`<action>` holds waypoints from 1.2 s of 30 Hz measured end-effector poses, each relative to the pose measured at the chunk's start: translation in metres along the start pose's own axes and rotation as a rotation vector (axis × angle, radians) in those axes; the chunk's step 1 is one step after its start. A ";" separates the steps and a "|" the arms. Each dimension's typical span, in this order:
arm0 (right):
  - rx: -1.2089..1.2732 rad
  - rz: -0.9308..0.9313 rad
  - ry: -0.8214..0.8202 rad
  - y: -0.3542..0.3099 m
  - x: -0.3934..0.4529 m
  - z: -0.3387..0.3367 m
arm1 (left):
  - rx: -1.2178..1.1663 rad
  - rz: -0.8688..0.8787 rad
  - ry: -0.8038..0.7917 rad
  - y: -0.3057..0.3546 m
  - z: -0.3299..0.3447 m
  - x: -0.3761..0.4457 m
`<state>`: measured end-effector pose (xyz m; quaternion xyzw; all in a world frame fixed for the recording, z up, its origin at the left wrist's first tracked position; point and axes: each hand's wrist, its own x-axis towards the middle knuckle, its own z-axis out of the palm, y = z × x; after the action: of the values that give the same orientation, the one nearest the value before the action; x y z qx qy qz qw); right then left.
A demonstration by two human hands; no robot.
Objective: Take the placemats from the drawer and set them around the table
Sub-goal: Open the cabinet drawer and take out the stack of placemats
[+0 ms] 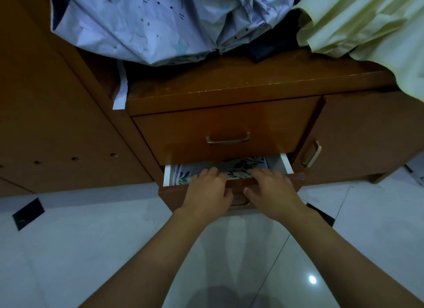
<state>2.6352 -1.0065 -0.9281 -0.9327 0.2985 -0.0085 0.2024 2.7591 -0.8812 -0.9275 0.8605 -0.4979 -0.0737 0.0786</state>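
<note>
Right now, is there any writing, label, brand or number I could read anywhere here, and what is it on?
No readable text shows anywhere.
Pale blue cloth on the cabinet top: drawn cat faces and dots only, no letters.
Placemats in the open drawer: a leaf print, no words.
Drawer fronts and handles: no brand or label visible.

Lower drawer (pixel 174 194) only part open: narrow slot between its front edge and the shut upper drawer (pixel 226 126) overhanging. Both hands, left hand (pixel 207 189) and right hand (pixel 270 190), fill the slot's middle; gaps remain at both ends. Placemats (pixel 241 165) lie flat inside.
</note>
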 end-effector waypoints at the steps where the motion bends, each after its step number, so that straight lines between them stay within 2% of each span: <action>1: -0.006 -0.014 -0.010 -0.001 0.001 0.002 | 0.009 -0.006 -0.001 -0.003 0.000 -0.002; 6: -0.010 -0.056 -0.009 -0.006 0.009 0.011 | 0.022 -0.042 0.011 -0.014 -0.002 -0.008; 12: -0.031 -0.017 0.014 -0.008 0.014 0.012 | 0.046 -0.079 0.016 -0.023 -0.010 -0.011; 23: -0.028 -0.018 -0.001 -0.007 0.011 0.008 | 0.087 -0.043 -0.026 -0.017 -0.011 -0.017; 30: 0.046 -0.035 -0.123 -0.005 0.003 -0.005 | 0.040 -0.031 -0.070 -0.016 -0.016 -0.018; 36: 0.057 -0.075 -0.213 0.000 -0.002 -0.010 | 0.064 0.061 -0.126 -0.017 -0.020 -0.023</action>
<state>2.6327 -1.0092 -0.9189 -0.9327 0.2396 0.0745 0.2590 2.7662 -0.8519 -0.9109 0.8406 -0.5301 -0.1096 0.0218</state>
